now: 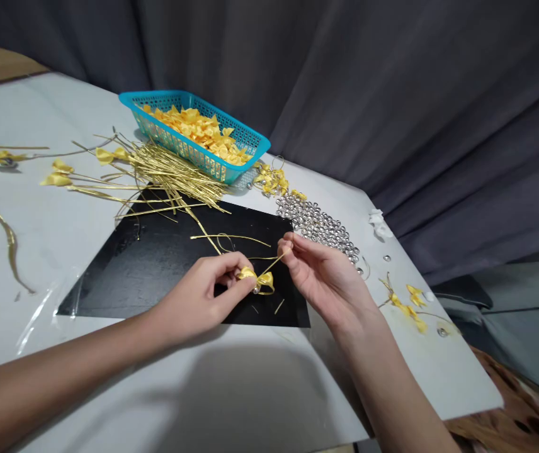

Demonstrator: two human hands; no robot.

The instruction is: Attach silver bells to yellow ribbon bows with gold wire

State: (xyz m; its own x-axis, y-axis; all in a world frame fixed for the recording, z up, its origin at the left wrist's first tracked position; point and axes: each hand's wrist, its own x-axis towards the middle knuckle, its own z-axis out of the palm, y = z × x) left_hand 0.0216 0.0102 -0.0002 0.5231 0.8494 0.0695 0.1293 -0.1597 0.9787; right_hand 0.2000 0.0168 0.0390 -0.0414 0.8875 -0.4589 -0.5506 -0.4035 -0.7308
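Note:
Over the black mat, my left hand pinches a small yellow ribbon bow between thumb and fingers. A bit of silver shows at the bow's middle, partly hidden by the thumb. My right hand pinches the end of a thin gold tie that runs up and right from the bow. Another gold tie lies on the mat just beyond my hands. Close to the right fingers spreads a pile of silver beads.
A blue plastic basket full of yellow bows stands at the back. Before it lies a heap of gold ties. Finished-looking bows with ties rest at the right, and a crumpled white scrap near the table edge.

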